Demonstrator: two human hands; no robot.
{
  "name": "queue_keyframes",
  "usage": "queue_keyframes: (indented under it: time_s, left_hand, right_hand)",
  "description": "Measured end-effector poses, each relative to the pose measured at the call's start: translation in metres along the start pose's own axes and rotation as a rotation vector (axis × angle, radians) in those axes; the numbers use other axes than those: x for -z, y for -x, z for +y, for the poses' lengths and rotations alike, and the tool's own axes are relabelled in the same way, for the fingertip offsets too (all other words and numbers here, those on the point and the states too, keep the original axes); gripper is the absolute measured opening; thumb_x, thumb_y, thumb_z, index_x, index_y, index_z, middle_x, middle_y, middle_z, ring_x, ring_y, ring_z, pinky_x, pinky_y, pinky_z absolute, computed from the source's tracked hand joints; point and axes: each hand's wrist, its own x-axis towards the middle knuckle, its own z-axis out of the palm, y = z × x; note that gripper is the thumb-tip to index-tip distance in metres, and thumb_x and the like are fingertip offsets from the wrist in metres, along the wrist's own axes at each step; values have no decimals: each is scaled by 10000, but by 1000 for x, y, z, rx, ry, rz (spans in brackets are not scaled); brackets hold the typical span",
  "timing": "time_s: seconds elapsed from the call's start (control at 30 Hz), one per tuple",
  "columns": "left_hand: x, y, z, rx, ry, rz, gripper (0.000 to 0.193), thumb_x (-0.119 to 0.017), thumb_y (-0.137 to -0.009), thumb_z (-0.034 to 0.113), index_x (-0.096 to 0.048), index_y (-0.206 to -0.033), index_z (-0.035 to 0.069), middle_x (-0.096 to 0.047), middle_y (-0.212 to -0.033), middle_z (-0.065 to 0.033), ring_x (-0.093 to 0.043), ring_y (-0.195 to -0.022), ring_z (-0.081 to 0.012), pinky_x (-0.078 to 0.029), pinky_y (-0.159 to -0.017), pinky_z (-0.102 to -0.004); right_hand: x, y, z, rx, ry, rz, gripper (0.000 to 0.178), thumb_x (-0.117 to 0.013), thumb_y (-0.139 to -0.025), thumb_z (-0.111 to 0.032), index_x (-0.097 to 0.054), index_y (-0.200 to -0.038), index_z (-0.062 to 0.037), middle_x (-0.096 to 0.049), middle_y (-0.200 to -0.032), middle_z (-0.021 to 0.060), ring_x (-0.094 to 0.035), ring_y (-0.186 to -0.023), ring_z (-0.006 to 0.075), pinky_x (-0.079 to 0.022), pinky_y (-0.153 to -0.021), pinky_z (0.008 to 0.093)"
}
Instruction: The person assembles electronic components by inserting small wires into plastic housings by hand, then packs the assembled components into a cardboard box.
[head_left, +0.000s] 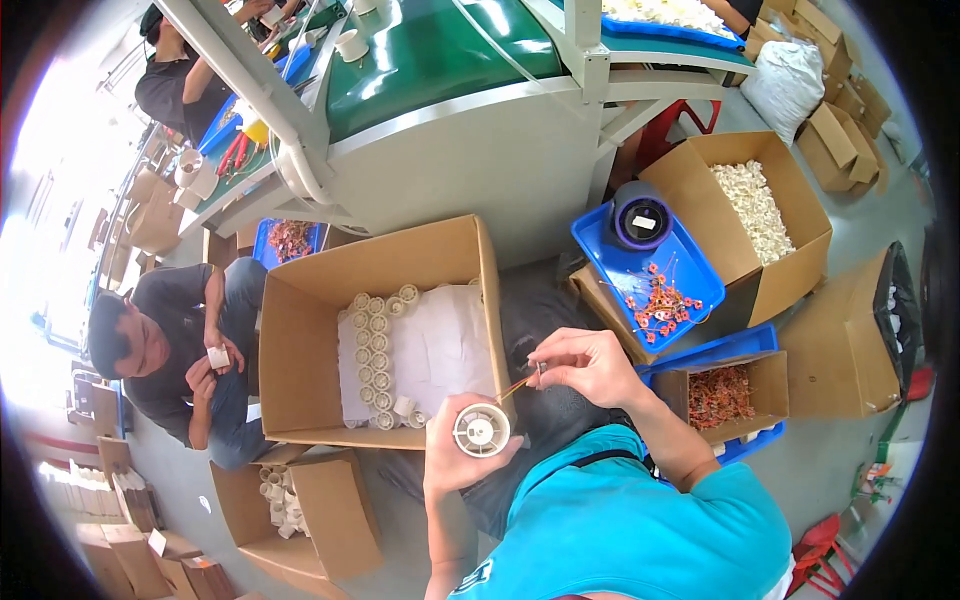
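Just in front of the big cardboard box (300, 330), the left hand (455, 460) clamps a white round spool (481, 430); the right hand (590, 365) pinches a thin copper wire (515, 388) beside it. Best to steady the spool and feed the wire in straight.

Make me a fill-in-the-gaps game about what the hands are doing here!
1. The left hand holds a round white ____.
2. The right hand pinches a thin orange ____.
3. The big box ahead holds rows of white spools standing on white ____.
4. More orange parts lie on a tray coloured ____.

Missing words: spool; wire; paper; blue
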Motion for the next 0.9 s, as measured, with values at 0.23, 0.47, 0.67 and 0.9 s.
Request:
queue_keyframes:
  time_s: [0.23,0.47,0.67,0.9]
  left_hand:
    - [8,2,4,-53,102,-67,526,-903,-603,88,-564,-1003,55,-681,-898,-94,-683,-808,-188,-540,-725,-311]
    - [-11,-16,-51,-228,-336,352,585,-887,-622,46,-499,-1060,52,-637,-1002,-131,-624,-940,-236,-502,-802,-340]
    - [-16,-19,-58,-310,-320,587,591,-907,-605,55,-540,-1068,33,-643,-973,-126,-636,-873,-282,-523,-749,-368]
    - [-12,-19,-61,-329,-474,607,605,-908,-589,49,-564,-1087,34,-634,-957,-135,-624,-866,-300,-519,-735,-374]
  right_hand:
    - [-8,4,3,63,39,23,213,-650,-813,134,-687,-1014,73,-651,-935,140,-714,-840,232,-592,-712,303]
    - [-12,-11,-28,514,592,253,284,-756,-736,57,-707,-1010,-4,-660,-870,108,-658,-739,219,-534,-634,304]
    - [-27,-1,-40,572,594,120,303,-781,-703,45,-709,-994,0,-654,-852,104,-677,-687,189,-553,-598,286]
    - [-39,5,-33,617,553,97,298,-779,-709,44,-709,-996,4,-652,-859,106,-674,-689,197,-559,-591,281]
